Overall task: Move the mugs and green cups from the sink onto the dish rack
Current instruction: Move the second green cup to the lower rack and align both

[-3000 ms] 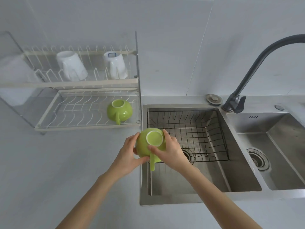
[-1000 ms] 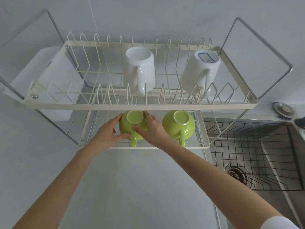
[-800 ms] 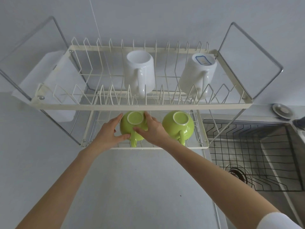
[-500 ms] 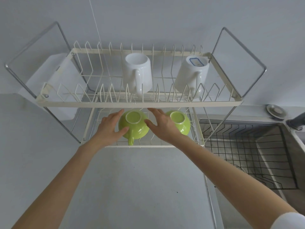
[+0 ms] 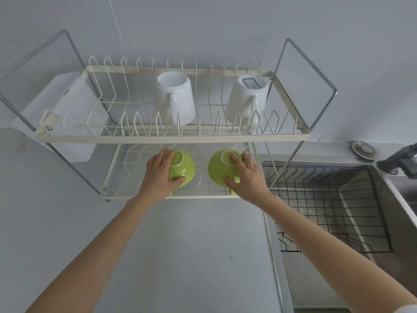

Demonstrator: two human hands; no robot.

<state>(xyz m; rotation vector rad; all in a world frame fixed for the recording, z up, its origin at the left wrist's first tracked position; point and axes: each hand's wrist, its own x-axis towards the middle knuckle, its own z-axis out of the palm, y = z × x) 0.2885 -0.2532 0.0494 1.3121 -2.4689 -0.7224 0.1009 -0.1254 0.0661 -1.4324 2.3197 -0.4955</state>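
Observation:
Two green cups stand upside down on the lower tier of the cream wire dish rack [image 5: 171,139]. My left hand [image 5: 159,175] grips the left green cup [image 5: 184,166] from its left side, thumb curled under its near edge. My right hand [image 5: 244,175] grips the right green cup [image 5: 217,167], fingers over its base and thumb at its near side. Two white mugs sit upside down on the upper tier, the left mug [image 5: 174,98] and the right mug [image 5: 247,99] with a blue label on its base.
The steel sink [image 5: 361,222] at the right holds a black wire basket [image 5: 327,204] with nothing in it. A dark tap [image 5: 399,161] and a round drain plug [image 5: 363,149] sit behind it. Grey counter [image 5: 180,256] lies before the rack. A white tray hangs at the rack's left.
My right hand left the left cup and moved onto the right cup. My left hand stays on the left cup, which now sits further left on the lower tier.

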